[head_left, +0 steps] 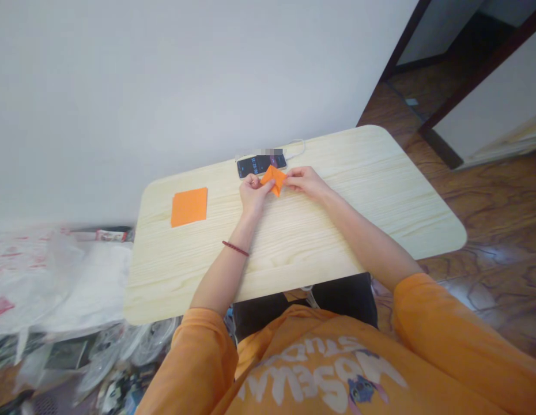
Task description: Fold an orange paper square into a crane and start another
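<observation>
The left hand (253, 195) and right hand (308, 181) pinch one small folded orange paper (275, 177) above one pale wood-look table (380, 178). One flat black phone (249, 167) and one square orange paper pile (189, 207) lie on it.

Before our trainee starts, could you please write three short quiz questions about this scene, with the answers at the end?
1. True or false: seen by the person, the paper stack lies to the left of the phone.
2. Which forearm has the bracelet: (A) right or (B) left?
3. What do the left hand and right hand both hold?

Key: 1. True. 2. B. 3. The orange folded paper.
</observation>
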Demonstrator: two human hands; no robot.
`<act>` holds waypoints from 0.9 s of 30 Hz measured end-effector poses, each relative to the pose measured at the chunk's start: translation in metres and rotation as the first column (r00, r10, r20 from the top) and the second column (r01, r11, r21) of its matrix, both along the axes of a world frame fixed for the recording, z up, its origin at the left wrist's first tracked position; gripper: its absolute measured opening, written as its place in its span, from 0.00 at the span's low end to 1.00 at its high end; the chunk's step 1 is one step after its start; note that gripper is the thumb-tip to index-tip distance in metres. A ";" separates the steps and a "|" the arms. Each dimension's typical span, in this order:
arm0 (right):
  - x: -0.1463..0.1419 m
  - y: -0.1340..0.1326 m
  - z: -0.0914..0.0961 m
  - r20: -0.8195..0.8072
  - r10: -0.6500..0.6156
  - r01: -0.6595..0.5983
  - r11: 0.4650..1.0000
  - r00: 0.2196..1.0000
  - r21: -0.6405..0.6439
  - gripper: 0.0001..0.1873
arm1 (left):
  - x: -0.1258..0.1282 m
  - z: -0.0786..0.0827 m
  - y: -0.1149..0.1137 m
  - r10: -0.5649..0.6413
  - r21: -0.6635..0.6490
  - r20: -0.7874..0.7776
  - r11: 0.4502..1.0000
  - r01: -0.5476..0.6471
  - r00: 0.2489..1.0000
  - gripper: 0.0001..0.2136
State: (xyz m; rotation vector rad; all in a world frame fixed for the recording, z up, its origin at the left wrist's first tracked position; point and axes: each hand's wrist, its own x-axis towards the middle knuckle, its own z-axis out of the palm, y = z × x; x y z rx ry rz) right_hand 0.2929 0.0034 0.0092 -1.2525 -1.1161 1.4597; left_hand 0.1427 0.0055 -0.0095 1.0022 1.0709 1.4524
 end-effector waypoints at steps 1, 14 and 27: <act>0.000 0.000 0.000 -0.012 -0.002 0.002 1.000 1.000 0.000 0.03 | 0.000 0.001 0.000 0.015 0.012 0.012 1.000 -0.015 1.000 0.23; -0.009 -0.005 -0.003 -0.149 0.076 -0.078 0.997 0.986 -0.006 0.15 | 0.000 0.004 -0.004 0.019 0.076 -0.022 0.997 -0.018 1.000 0.20; -0.006 -0.005 -0.003 -0.045 0.090 -0.090 0.996 0.995 0.013 0.19 | -0.001 0.003 -0.003 -0.028 -0.120 0.062 0.992 0.035 0.998 0.25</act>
